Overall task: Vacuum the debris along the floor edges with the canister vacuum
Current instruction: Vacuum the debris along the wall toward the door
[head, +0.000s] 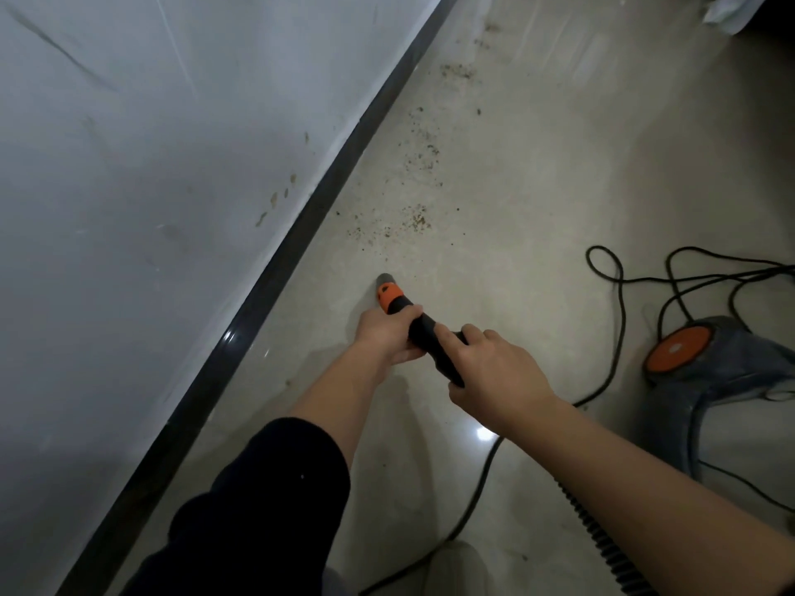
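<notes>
The left grip (387, 333) is clenched around the front of the vacuum wand (430, 333), fingers curled over the top just behind its orange collar (389, 296). The right grip (494, 372) clasps the black shaft further back, fingers wrapped over it and thumb underneath. The two grips sit close together on the same tube. The left forearm reaches out nearly straight from a dark sleeve (266, 488) pushed up to the elbow, while the right forearm is bare and comes in from the lower right. The wand slopes forward and down, and its grey tip (383, 279) sits low at the floor (516, 208); whether it touches cannot be told. Just ahead of the tip, brown debris (415, 219) lies scattered in patches that trail away beside the dark baseboard (301, 234). Above the baseboard rises a pale wall (150, 165) with a few brownish spots and scuffs. The floor is beige and glossy, with a bright glare below the right wrist. A ribbed hose (598, 544) runs back under the right arm. The canister vacuum (722, 380) stands to the right, well apart from the tip, showing an orange wheel (679, 348). A black power cord (621, 294) lies in loose loops beside it.
</notes>
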`<control>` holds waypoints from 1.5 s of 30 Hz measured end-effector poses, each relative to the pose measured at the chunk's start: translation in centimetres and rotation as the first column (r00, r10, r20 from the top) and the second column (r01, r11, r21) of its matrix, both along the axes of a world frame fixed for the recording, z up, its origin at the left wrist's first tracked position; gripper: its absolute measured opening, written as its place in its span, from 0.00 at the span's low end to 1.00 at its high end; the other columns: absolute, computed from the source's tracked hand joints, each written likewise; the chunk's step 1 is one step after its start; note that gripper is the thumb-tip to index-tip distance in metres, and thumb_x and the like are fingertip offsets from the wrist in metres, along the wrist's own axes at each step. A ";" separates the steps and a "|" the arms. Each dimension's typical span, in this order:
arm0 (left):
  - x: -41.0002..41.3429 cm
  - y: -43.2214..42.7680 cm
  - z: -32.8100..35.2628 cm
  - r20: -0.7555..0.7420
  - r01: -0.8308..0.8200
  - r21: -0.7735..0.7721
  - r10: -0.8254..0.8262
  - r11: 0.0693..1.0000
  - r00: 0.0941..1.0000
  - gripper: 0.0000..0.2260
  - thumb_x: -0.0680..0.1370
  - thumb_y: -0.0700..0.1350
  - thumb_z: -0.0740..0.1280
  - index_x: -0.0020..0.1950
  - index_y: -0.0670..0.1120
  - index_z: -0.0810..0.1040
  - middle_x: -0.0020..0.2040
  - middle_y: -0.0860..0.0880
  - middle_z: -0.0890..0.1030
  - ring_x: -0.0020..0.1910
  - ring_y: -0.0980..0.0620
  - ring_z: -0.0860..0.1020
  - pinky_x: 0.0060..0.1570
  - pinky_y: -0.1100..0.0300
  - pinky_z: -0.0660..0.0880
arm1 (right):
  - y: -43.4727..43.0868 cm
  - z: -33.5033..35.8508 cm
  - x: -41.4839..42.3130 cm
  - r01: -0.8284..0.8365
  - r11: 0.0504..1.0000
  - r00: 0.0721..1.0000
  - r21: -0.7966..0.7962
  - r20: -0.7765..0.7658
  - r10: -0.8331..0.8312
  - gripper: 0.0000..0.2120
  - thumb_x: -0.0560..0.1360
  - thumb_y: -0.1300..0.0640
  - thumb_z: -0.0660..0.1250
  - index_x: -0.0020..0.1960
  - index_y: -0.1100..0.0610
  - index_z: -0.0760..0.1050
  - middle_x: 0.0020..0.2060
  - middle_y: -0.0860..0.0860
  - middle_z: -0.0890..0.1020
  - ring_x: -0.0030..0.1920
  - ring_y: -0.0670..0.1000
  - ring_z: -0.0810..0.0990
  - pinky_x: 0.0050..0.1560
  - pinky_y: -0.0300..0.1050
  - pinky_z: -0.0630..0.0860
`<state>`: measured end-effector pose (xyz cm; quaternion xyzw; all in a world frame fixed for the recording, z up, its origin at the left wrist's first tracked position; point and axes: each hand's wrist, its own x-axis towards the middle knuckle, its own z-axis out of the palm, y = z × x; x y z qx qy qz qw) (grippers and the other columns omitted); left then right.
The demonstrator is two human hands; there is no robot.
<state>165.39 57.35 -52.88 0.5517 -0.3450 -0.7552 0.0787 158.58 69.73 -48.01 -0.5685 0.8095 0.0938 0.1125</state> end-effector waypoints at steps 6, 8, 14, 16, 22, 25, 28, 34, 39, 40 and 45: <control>-1.1 1.9 -0.4 -0.010 0.042 -0.006 -0.042 0.999 0.999 0.16 0.76 0.44 0.72 0.58 0.36 0.74 0.51 0.36 0.82 0.45 0.41 0.84 0.35 0.57 0.82 | 1.8 0.5 -0.7 0.056 0.998 0.998 0.012 -0.020 -0.056 0.32 0.77 0.56 0.62 0.77 0.51 0.51 0.57 0.54 0.73 0.53 0.55 0.73 0.41 0.45 0.70; -1.6 2.2 -0.6 -0.009 0.039 -0.016 -0.039 0.999 0.999 0.16 0.76 0.44 0.72 0.58 0.36 0.74 0.50 0.36 0.82 0.45 0.41 0.84 0.40 0.55 0.82 | 1.9 0.6 -1.0 0.067 0.998 0.997 0.012 -0.029 -0.066 0.32 0.77 0.56 0.62 0.77 0.51 0.51 0.57 0.54 0.73 0.54 0.55 0.73 0.42 0.45 0.70; -3.2 2.8 -1.3 0.004 0.038 -0.065 -0.037 0.997 0.999 0.10 0.77 0.46 0.71 0.49 0.40 0.75 0.47 0.38 0.83 0.44 0.43 0.84 0.50 0.51 0.82 | 2.1 0.6 -1.7 0.075 0.997 0.995 0.035 -0.070 -0.072 0.33 0.77 0.56 0.62 0.77 0.53 0.50 0.56 0.55 0.73 0.53 0.55 0.74 0.43 0.46 0.72; -3.6 2.8 -1.6 0.037 0.037 -0.127 -0.033 0.991 0.999 0.10 0.77 0.48 0.71 0.48 0.41 0.76 0.48 0.39 0.83 0.47 0.43 0.83 0.54 0.49 0.80 | 1.7 0.6 -1.9 0.071 0.997 0.995 0.031 -0.078 -0.068 0.33 0.77 0.56 0.62 0.77 0.53 0.50 0.56 0.56 0.73 0.52 0.55 0.74 0.41 0.45 0.70; -4.0 1.7 -2.2 0.045 0.009 -0.194 -0.001 0.981 0.999 0.11 0.77 0.50 0.70 0.43 0.42 0.78 0.46 0.41 0.83 0.47 0.43 0.83 0.55 0.46 0.80 | 0.2 0.4 -2.2 0.026 0.999 0.995 0.028 -0.100 -0.023 0.33 0.77 0.57 0.62 0.77 0.55 0.50 0.57 0.57 0.73 0.53 0.56 0.74 0.39 0.46 0.67; -4.0 0.9 -2.3 0.052 -0.026 -0.202 0.038 0.979 0.998 0.12 0.76 0.50 0.70 0.44 0.42 0.79 0.45 0.41 0.84 0.47 0.43 0.83 0.55 0.47 0.80 | -0.8 0.2 -2.3 0.022 1.000 0.996 0.016 -0.083 -0.021 0.33 0.77 0.58 0.62 0.77 0.55 0.50 0.57 0.57 0.73 0.53 0.56 0.74 0.39 0.46 0.67; -4.1 0.4 -2.4 0.039 -0.077 -0.223 0.088 0.972 0.995 0.12 0.76 0.50 0.70 0.44 0.41 0.81 0.43 0.42 0.84 0.45 0.45 0.84 0.54 0.48 0.80 | -1.6 0.0 -2.1 0.027 1.000 0.998 -0.001 -0.060 -0.027 0.33 0.77 0.58 0.62 0.77 0.54 0.51 0.58 0.57 0.72 0.54 0.57 0.73 0.40 0.46 0.66; -3.4 -0.1 -2.4 0.045 -0.163 -0.284 0.183 0.945 0.982 0.11 0.78 0.50 0.69 0.42 0.42 0.80 0.41 0.44 0.83 0.44 0.46 0.83 0.49 0.52 0.80 | -2.8 -0.6 -1.5 0.044 0.999 0.999 -0.024 -0.001 -0.045 0.34 0.77 0.58 0.63 0.78 0.54 0.50 0.59 0.57 0.72 0.55 0.56 0.72 0.41 0.46 0.66; -2.7 -0.5 -2.2 0.057 -0.199 -0.302 0.226 0.932 0.972 0.11 0.78 0.50 0.68 0.39 0.46 0.78 0.40 0.46 0.82 0.42 0.49 0.82 0.45 0.56 0.77 | -3.7 -0.9 -1.0 0.042 0.998 0.998 -0.041 0.038 -0.040 0.33 0.77 0.59 0.63 0.77 0.54 0.51 0.59 0.56 0.72 0.55 0.56 0.72 0.41 0.46 0.66; -2.6 -0.6 -2.2 0.062 -0.204 -0.308 0.233 0.929 0.970 0.11 0.79 0.50 0.68 0.38 0.47 0.78 0.39 0.47 0.82 0.42 0.49 0.81 0.46 0.56 0.78 | -3.9 -1.0 -0.9 0.039 0.998 0.998 -0.044 0.044 -0.037 0.33 0.77 0.59 0.63 0.77 0.54 0.51 0.58 0.56 0.72 0.55 0.56 0.72 0.41 0.46 0.66; -2.2 -1.3 -1.8 0.057 -0.240 -0.334 0.273 0.912 0.960 0.11 0.79 0.50 0.68 0.38 0.47 0.79 0.41 0.45 0.83 0.44 0.47 0.82 0.50 0.52 0.79 | -4.8 -1.2 -0.6 0.062 0.995 0.994 -0.080 0.094 -0.055 0.32 0.76 0.60 0.63 0.76 0.53 0.54 0.57 0.55 0.72 0.54 0.56 0.72 0.40 0.45 0.65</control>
